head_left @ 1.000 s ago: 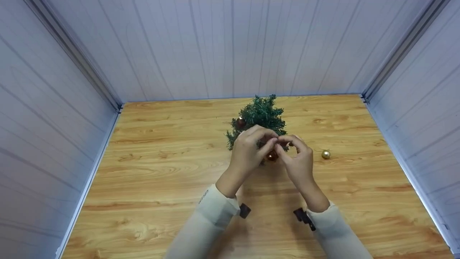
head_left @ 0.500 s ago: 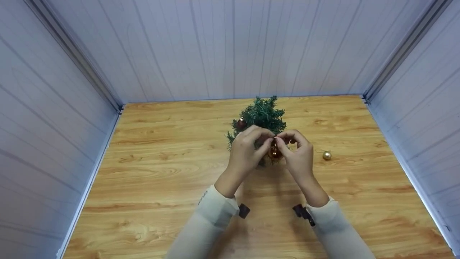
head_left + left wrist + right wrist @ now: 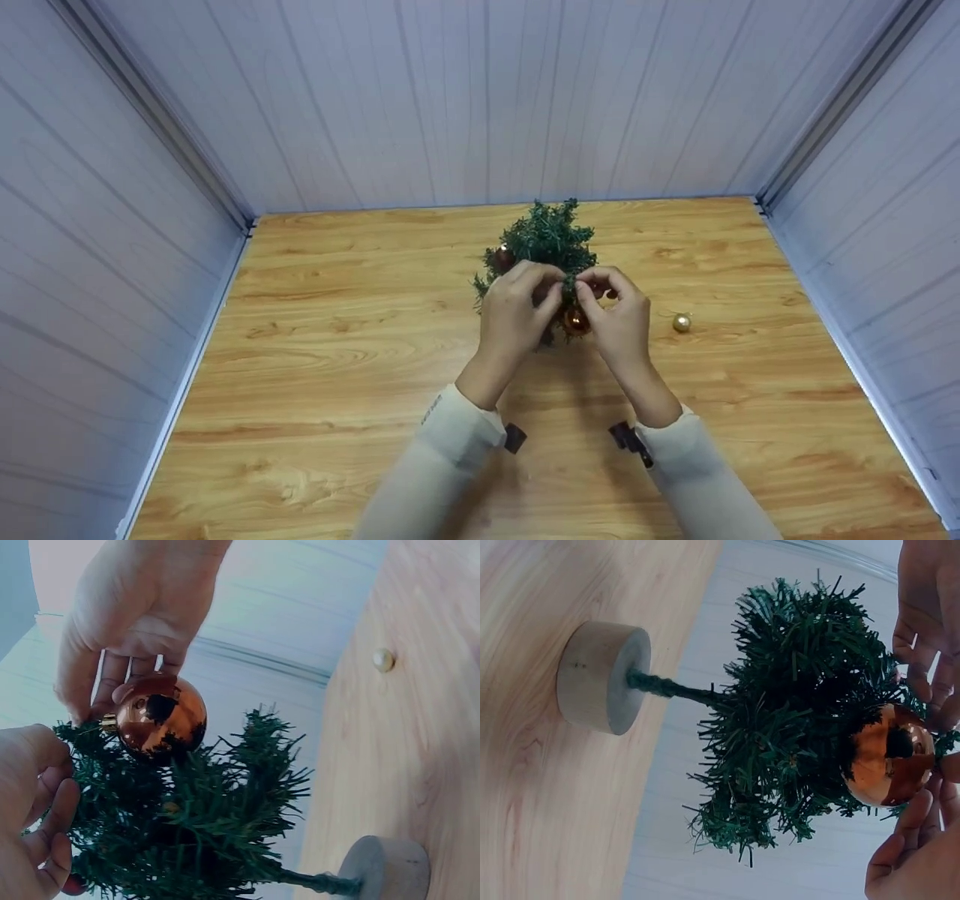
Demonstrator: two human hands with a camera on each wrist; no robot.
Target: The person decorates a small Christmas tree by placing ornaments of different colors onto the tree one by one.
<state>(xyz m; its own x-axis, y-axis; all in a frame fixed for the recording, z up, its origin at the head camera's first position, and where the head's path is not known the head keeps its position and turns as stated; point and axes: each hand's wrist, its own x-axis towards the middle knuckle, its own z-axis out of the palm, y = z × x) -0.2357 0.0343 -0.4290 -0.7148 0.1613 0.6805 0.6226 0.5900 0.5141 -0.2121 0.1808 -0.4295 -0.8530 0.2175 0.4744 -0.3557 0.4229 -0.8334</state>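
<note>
A small artificial Christmas tree point(image 3: 547, 232) stands upright on a round pale base point(image 3: 592, 679). A shiny copper bauble point(image 3: 161, 716) with a gold cap hangs at its near upper side, against the green needles. The left hand point(image 3: 514, 307) pinches a green branch tip just above the bauble. Opposite it, the right hand point(image 3: 619, 319) pinches the same branch from the right, close to the bauble's cap. Whether a hanging thread lies under the fingertips cannot be seen. A dark red bauble point(image 3: 504, 257) hangs on the tree's left side.
A small gold bauble point(image 3: 681, 322) lies on the wood-grain table point(image 3: 337, 360), right of the right hand. White panel walls point(image 3: 480, 105) enclose the table at the back and both sides. A black camera mount shows at each cuff.
The fingertips, together above the copper bauble a second ago, have drawn slightly apart, and a green branch now shows between them. The bauble shows more fully below. The tree stays in place.
</note>
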